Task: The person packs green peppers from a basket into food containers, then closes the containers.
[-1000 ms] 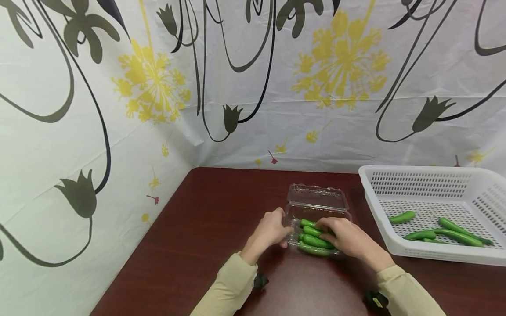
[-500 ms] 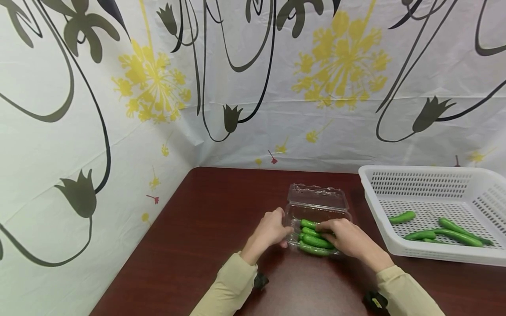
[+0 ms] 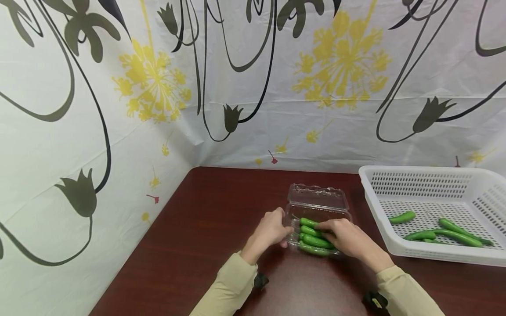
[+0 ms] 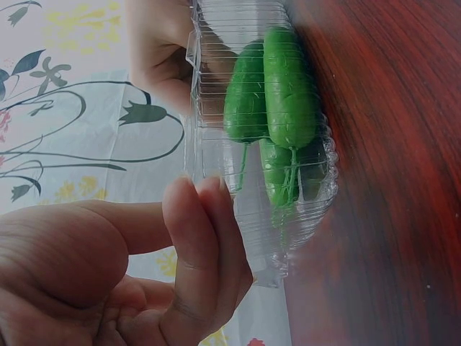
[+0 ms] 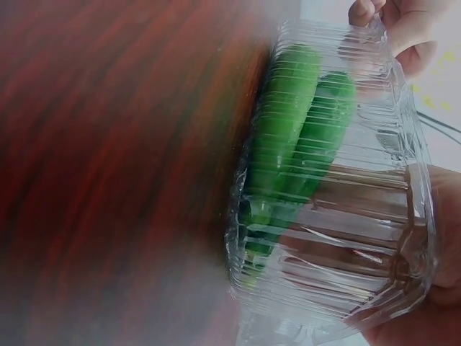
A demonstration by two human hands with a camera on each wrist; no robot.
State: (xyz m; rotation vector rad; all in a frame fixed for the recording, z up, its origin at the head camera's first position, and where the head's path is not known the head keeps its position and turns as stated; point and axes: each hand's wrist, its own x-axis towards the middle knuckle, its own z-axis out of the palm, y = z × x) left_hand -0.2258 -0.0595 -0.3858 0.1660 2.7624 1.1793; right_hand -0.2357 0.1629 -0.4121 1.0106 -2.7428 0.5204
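A clear plastic clamshell box (image 3: 292, 237) stands on the table with its lid (image 3: 318, 196) folded back. Several green chili peppers (image 3: 314, 241) lie side by side in it; thin stems show through the wall in the left wrist view. My left hand (image 3: 270, 230) is at the box's left side, with thumb and fingertips (image 4: 189, 205) pinching the rim. Over the right part of the box my right hand (image 3: 348, 237) reaches in, its curled fingers holding the farthest pepper (image 3: 308, 222). Its fingertips are partly hidden by the peppers and the ribbed plastic.
A white perforated basket (image 3: 427, 250) stands at the right, with several more green peppers (image 3: 460, 237) on its floor. The dark red table (image 3: 221, 210) meets patterned white sheeting (image 3: 253, 149) at the back and left.
The farthest pepper under my right fingers has shifted slightly away from me, and the pepper in front of it shows a little more. My left hand and the box stay put.
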